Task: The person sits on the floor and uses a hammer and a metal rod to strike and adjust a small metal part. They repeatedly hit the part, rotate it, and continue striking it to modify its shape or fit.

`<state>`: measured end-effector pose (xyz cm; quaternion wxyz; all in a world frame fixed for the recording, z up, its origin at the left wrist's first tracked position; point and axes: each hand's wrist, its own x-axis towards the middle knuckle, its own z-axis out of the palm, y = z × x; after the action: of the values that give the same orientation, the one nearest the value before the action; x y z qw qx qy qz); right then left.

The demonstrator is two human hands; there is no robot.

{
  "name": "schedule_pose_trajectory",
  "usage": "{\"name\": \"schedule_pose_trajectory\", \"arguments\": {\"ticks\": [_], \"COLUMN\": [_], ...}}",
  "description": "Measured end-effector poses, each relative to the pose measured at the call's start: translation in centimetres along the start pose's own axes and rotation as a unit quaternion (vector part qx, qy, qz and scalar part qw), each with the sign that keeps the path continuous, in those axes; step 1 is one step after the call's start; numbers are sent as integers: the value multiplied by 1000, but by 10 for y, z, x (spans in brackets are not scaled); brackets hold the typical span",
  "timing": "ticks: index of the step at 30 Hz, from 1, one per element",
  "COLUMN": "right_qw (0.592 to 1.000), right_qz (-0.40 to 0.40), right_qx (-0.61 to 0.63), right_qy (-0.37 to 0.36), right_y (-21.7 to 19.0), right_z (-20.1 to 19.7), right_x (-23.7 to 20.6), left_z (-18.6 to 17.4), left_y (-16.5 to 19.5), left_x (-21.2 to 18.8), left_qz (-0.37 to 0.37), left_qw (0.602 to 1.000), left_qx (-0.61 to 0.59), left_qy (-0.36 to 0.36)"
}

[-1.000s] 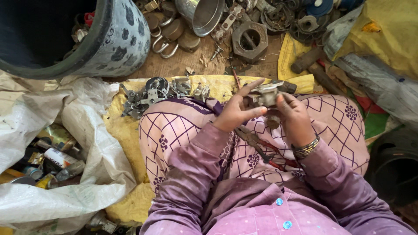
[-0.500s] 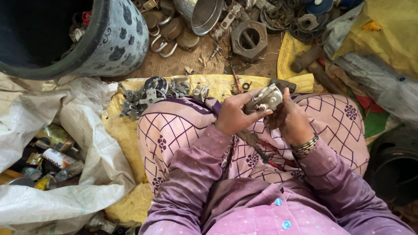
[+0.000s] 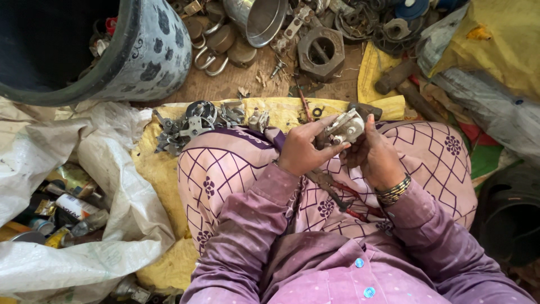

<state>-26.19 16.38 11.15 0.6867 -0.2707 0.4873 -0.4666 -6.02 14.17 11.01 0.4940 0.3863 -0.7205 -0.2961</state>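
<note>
I sit on the ground and hold a small grey metal part (image 3: 345,128) over my lap with both hands. My left hand (image 3: 304,147) pinches it from the left, fingers around its lower edge. My right hand (image 3: 376,155), with bangles at the wrist, grips it from the right, thumb up against its side. A dark plier-like tool (image 3: 332,194) lies on my patterned purple skirt under my hands. A heap of small metal scrap pieces (image 3: 194,124) rests on the yellow cloth (image 3: 154,174) by my left knee.
A large patterned tub (image 3: 140,53) stands at upper left. Padlocks (image 3: 219,45), a metal pot (image 3: 261,19), a big hex nut (image 3: 320,53) and other scrap lie ahead. A white sack (image 3: 84,253) with cans sits at left. Hammer handles (image 3: 402,81) lie at right.
The metal part has been turned in my hands and now shows a lighter, broader face. Both hands stay together over my lap, my right thumb now raised against the part.
</note>
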Motion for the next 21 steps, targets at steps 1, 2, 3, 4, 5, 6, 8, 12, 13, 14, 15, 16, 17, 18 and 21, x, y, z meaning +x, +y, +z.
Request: {"name": "schedule_pose_trajectory", "arguments": {"ticks": [1, 2, 3, 4, 5, 6, 8, 12, 13, 14, 15, 16, 17, 18, 21], "right_qw": [1000, 1000, 1000, 1000, 1000, 1000, 999, 998, 998, 996, 995, 993, 991, 989, 980], "right_qz": [-3, -5, -7, -9, -10, -14, -22, -51, -61, -72, -85, -98, -111, -120, -156], "right_qx": [-1, -2, -2, -3, -4, -12, -28, -20, -30, -40, -53, -66, -79, -84, -125], "right_qy": [-1, -2, -2, -1, -1, -3, -6, -12, -13, -14, -15, -16, -17, -17, -3], "right_y": [-2, -3, -5, -6, -7, -8, -10, -17, -19, -22, -25, -28, -31, -33, -40], "right_z": [0, 0, 1, 1, 1, 1, 0, 2, 3, 4, 6, 8, 10, 11, 15], "right_x": [2, 1, 3, 4, 3, 3, 3, 0, -1, -3, -5, -7, -9, -11, -16], "left_z": [0, 0, 0, 0, 0, 0, 0, 3, 4, 4, 5, 5, 5, 5, 6], "left_y": [0, 0, 0, 0, 0, 0, -2, -5, -6, -6, -6, -6, -6, -6, -4], "left_x": [4, 3, 6, 8, 9, 10, 11, 11, 11, 11, 11, 11, 11, 12, 15], "left_qz": [-10, -4, 2, 9, -6, -22, -22, 4, 2, 5, 9, 14, 0, -14, -101], "left_qw": [1000, 1000, 1000, 1000, 1000, 1000, 1000, 1000, 1000, 1000, 1000, 1000, 1000, 1000, 987], "left_qx": [2, 2, 1, 1, -3, -6, -7, 0, 1, 2, 3, 4, -10, -25, -122], "left_qy": [-6, -1, 2, 5, -2, -9, -9, -2, -5, -5, -6, -6, -5, -4, -28]}}
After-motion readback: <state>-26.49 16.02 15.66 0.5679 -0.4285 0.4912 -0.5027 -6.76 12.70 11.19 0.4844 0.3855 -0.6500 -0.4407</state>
